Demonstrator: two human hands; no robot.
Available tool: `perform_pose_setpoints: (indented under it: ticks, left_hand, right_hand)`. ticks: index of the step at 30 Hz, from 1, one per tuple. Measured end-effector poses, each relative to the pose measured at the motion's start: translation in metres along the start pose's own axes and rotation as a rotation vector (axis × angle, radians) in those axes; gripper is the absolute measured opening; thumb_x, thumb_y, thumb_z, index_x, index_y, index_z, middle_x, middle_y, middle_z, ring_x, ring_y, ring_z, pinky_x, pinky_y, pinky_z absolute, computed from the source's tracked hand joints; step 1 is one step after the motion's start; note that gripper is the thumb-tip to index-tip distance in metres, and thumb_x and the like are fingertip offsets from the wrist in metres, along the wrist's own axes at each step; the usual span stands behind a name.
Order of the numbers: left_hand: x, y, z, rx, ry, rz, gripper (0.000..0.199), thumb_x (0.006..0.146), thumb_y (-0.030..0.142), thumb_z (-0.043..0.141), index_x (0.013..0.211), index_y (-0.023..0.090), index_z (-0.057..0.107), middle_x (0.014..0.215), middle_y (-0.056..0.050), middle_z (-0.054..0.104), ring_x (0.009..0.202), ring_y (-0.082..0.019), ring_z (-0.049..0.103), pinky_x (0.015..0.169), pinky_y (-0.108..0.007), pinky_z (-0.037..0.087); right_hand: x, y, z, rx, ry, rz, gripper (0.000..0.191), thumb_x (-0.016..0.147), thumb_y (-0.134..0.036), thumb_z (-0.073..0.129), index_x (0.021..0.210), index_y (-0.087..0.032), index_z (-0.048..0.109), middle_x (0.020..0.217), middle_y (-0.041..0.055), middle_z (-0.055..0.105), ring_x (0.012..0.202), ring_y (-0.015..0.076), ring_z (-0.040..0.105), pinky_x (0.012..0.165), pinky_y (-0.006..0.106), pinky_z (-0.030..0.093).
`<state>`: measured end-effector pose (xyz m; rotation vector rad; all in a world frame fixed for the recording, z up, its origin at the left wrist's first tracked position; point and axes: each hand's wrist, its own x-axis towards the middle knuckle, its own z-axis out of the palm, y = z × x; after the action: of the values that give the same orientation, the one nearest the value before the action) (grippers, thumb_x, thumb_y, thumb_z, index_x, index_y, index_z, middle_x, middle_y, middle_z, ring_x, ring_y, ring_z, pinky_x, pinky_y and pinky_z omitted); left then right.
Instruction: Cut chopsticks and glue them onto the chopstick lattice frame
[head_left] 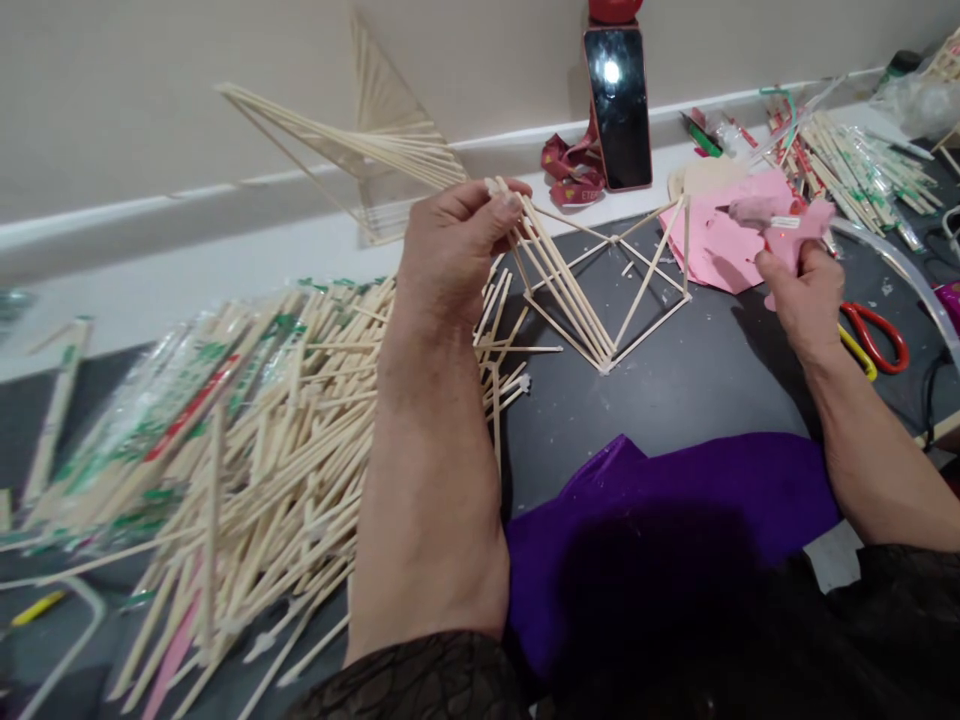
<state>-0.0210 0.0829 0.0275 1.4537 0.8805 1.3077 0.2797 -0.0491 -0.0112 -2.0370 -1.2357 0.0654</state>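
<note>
The left hand is pinching the top ends of several thin sticks that are fanning down to a low corner of the stick frame, which is standing on the worktop between the two hands. The right hand is gripping a pink glue gun, its nozzle pointing inward above the pink sheets, apart from the pinched ends. The step in hand is seemingly joining sticks at that top corner, the left fingers steadying the joint; whether the glue there is setting, the view is not making clear. The next move is calling for a steady pinch, the tips staying together, and for a hot nozzle staying clear of the fingertips, while loose sticks are lying beside the left forearm
</note>
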Motion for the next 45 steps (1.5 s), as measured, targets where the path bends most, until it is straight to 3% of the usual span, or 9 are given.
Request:
perform_pose_setpoints:
  ticks: [3,5,9,14,21,26,35,42,45]
  left_hand:
    - [-0.001,0.002,0.001,-0.007,-0.001,-0.003,0.014,0.057,0.036,0.078,0.069,0.030,0.076,0.061,0.003,0.066,0.059,-0.014,0.052,0.059,-0.031,0.048]
    - [-0.001,0.002,0.001,-0.003,0.004,-0.006,0.015,0.057,0.036,0.079,0.070,0.030,0.076,0.062,0.002,0.066,0.059,-0.014,0.051,0.060,-0.031,0.048]
    - [0.001,-0.002,0.000,-0.007,0.021,-0.008,0.017,0.056,0.036,0.079,0.070,0.029,0.075,0.063,0.002,0.066,0.059,-0.014,0.051,0.061,-0.032,0.047]
    - [0.001,-0.002,-0.002,0.010,-0.008,-0.004,0.009,0.065,0.030,0.074,0.074,0.028,0.075,0.064,0.001,0.066,0.059,-0.014,0.052,0.065,-0.034,0.048]
    - [-0.002,0.004,0.002,0.038,-0.003,-0.034,0.009,0.080,0.020,0.067,0.075,0.026,0.071,0.063,0.003,0.064,0.058,-0.013,0.052,0.069,-0.032,0.050]
    - [-0.001,0.008,0.005,0.015,-0.001,-0.060,0.018,0.084,0.012,0.061,0.071,0.021,0.069,0.067,0.001,0.063,0.058,-0.011,0.054,0.071,-0.033,0.050]
    - [-0.002,0.010,0.006,0.054,-0.026,-0.040,0.013,0.083,0.018,0.060,0.073,0.019,0.067,0.072,-0.001,0.064,0.075,-0.019,0.064,0.078,-0.039,0.052]
    - [0.005,-0.003,0.001,0.053,-0.064,0.010,0.005,0.077,0.032,0.068,0.074,0.028,0.068,0.070,-0.001,0.068,0.087,-0.026,0.059,0.074,-0.041,0.048]
    - [0.007,-0.005,0.001,0.015,-0.064,0.032,0.004,0.074,0.031,0.069,0.071,0.028,0.069,0.066,-0.001,0.066,0.077,-0.024,0.057,0.072,-0.041,0.046]
  right_hand:
    - [0.003,0.001,0.002,0.358,0.229,0.027,0.020,0.077,-0.040,0.061,0.074,-0.021,0.054,0.068,-0.0003,0.055,0.065,0.0157,0.051,0.065,0.031,0.042]
    - [0.002,-0.006,-0.002,0.558,0.245,0.056,0.016,0.072,-0.033,0.063,0.069,-0.020,0.054,0.066,-0.0003,0.055,0.061,0.0137,0.048,0.061,0.029,0.040]
    - [-0.012,-0.036,-0.019,0.808,0.130,0.073,0.011,0.067,-0.027,0.065,0.069,-0.020,0.057,0.076,0.0054,0.067,0.056,0.0128,0.051,0.054,0.028,0.038]
    - [-0.037,-0.064,-0.041,0.935,-0.110,-0.048,0.008,0.067,-0.022,0.065,0.075,-0.020,0.066,0.079,0.0048,0.072,0.051,0.0118,0.050,0.050,0.029,0.037]
    - [-0.069,-0.056,-0.057,0.733,-0.384,-0.106,0.016,0.071,-0.023,0.068,0.055,-0.025,0.066,0.073,0.0034,0.071,0.053,0.0166,0.053,0.048,0.032,0.040]
    - [-0.080,-0.043,-0.059,0.437,-0.555,-0.148,0.009,0.078,-0.034,0.069,0.072,-0.034,0.075,0.077,0.0002,0.072,0.055,0.0191,0.058,0.045,0.032,0.042]
    - [-0.084,-0.041,-0.047,0.113,-0.538,-0.372,0.020,0.083,-0.040,0.061,0.093,-0.029,0.075,0.069,0.0002,0.066,0.051,0.0178,0.056,0.049,0.032,0.044]
    - [-0.083,-0.046,-0.042,0.046,-0.520,-0.465,0.027,0.087,-0.040,0.057,0.085,-0.019,0.074,0.060,0.0009,0.062,0.051,0.0154,0.055,0.051,0.029,0.042]
    - [-0.082,-0.047,-0.040,0.038,-0.503,-0.505,0.030,0.088,-0.039,0.055,0.083,-0.017,0.074,0.058,0.0014,0.061,0.051,0.0157,0.056,0.052,0.029,0.042]
